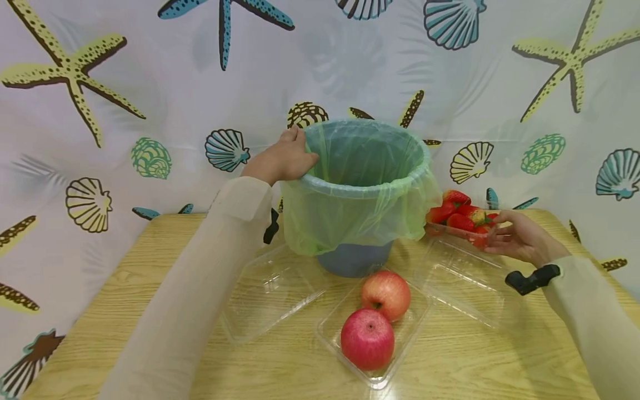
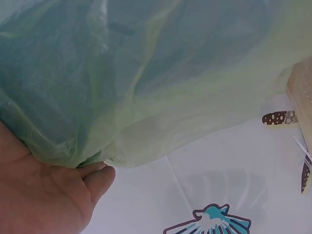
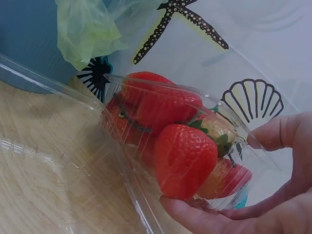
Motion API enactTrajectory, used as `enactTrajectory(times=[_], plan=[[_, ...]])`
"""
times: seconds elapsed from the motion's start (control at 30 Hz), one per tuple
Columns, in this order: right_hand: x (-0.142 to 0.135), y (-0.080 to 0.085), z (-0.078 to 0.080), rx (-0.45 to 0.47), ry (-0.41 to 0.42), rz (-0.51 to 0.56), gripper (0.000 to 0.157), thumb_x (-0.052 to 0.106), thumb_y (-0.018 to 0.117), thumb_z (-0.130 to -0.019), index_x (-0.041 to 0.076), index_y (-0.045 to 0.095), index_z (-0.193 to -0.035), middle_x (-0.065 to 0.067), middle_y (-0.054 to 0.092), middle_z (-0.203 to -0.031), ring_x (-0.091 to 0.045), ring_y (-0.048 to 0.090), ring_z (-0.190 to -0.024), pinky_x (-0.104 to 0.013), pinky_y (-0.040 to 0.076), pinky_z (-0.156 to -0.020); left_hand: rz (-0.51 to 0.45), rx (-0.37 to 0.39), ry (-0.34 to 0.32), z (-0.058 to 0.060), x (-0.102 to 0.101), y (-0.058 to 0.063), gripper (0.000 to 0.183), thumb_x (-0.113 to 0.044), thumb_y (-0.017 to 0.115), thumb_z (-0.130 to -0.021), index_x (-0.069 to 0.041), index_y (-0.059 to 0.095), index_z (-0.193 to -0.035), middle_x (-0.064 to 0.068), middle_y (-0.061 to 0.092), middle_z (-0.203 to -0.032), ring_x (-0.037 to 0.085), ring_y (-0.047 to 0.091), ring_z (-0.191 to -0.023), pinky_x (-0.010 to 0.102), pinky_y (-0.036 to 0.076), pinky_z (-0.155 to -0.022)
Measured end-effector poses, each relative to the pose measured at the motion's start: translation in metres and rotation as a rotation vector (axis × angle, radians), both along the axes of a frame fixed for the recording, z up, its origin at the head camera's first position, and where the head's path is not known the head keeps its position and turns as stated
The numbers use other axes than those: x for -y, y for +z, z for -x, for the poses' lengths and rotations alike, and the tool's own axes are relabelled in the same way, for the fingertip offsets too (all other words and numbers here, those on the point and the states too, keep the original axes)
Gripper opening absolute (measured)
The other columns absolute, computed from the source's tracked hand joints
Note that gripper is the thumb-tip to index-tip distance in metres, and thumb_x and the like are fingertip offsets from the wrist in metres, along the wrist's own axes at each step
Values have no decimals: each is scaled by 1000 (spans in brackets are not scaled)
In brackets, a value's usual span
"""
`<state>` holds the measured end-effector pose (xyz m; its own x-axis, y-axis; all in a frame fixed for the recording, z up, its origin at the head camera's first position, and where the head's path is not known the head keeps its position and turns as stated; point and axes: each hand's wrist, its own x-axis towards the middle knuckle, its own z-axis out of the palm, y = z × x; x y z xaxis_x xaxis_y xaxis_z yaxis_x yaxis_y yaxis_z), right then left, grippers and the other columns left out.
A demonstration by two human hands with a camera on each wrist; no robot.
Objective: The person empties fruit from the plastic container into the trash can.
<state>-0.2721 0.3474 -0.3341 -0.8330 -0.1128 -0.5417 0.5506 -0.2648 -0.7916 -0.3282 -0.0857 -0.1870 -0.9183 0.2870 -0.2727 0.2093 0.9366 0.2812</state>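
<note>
A blue trash bin (image 1: 352,260) stands on the table, lined with a thin yellow-green plastic bag (image 1: 330,216) folded over its rim. My left hand (image 1: 287,158) grips the bin's left rim through the bag; in the left wrist view its fingers (image 2: 100,180) lie against the bag. To the right of the bin sits a clear plastic container (image 1: 452,230) of red strawberries (image 1: 459,222). My right hand (image 1: 520,239) holds this container by its right end. In the right wrist view the thumb is at the rim and a fingertip lies close below a strawberry (image 3: 185,161).
Two apples, one red (image 1: 367,339) and one yellow-red (image 1: 386,294), sit in a clear tray (image 1: 327,328) before the bin. Other clear trays lie left (image 1: 270,300) and right (image 1: 465,283) on the wooden table (image 1: 500,355). A shell-patterned curtain (image 1: 175,100) hangs behind.
</note>
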Motion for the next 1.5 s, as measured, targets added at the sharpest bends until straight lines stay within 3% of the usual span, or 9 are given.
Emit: enactTrajectory(times=[0.27,0.43,0.6,0.8,0.93,1.07,1.17,1.4,1.5], plan=[[-4,4,-2,-24,-1,23,20,21,44,-98,13,31,-112,-6,49,-94,-16,55,-85,-38,56,-78,-10,5,-1,-1,1,0,70,-36,25,-104,-4,-19,-149,11,-26,-157,27,-21,-145,47,1,-120],[-8,5,-3,-45,-1,49,17,22,45,-99,17,32,-109,-9,40,-110,-19,50,-96,-39,55,-78,-19,9,-1,-2,2,0,71,-36,24,-104,-4,-20,-149,11,-27,-156,27,-22,-145,47,1,-120],[-8,8,-3,-76,3,31,14,20,42,-99,21,32,-107,-12,27,-125,-28,30,-124,-39,55,-77,-19,6,-7,-3,1,1,70,-36,23,-104,-3,-20,-148,11,-27,-156,27,-22,-145,46,1,-120],[-11,13,-5,-85,-12,30,16,19,45,-98,22,34,-109,-9,34,-118,-23,43,-110,-40,56,-78,-26,-2,-2,-2,1,1,70,-36,24,-104,-3,-19,-149,11,-26,-157,26,-21,-145,46,1,-120],[-12,16,-7,-96,-10,30,16,22,44,-99,23,32,-110,-15,25,-133,-32,29,-132,-38,56,-78,-26,-7,-5,-2,1,-1,71,-36,24,-104,-3,-19,-149,11,-26,-157,26,-21,-145,46,1,-120],[-16,20,-8,-105,-18,97,3,20,43,-99,20,45,-97,-12,28,-127,-27,43,-116,-40,56,-78,-21,-9,-6,-2,2,-1,70,-36,24,-104,-3,-19,-149,10,-26,-157,26,-22,-145,46,0,-120],[-20,23,-8,-111,-24,149,16,18,42,-99,17,50,-87,-5,35,-107,-21,49,-93,-43,56,-79,-19,-12,-8,-2,2,-2,70,-37,24,-104,-4,-18,-149,10,-25,-157,26,-21,-145,46,0,-120],[-26,28,-8,-102,-29,214,19,18,40,-100,15,52,-86,-7,29,-115,-25,32,-113,-43,55,-81,-20,-12,-12,-2,3,-1,70,-36,24,-104,-3,-18,-149,11,-25,-157,26,-21,-145,45,0,-120],[-29,30,-7,-85,-34,218,9,21,41,-100,13,47,-100,-7,36,-110,-24,41,-108,-43,55,-83,-20,-10,-8,-3,2,-1,70,-37,24,-104,-4,-18,-150,10,-25,-157,26,-22,-145,45,-1,-120]])
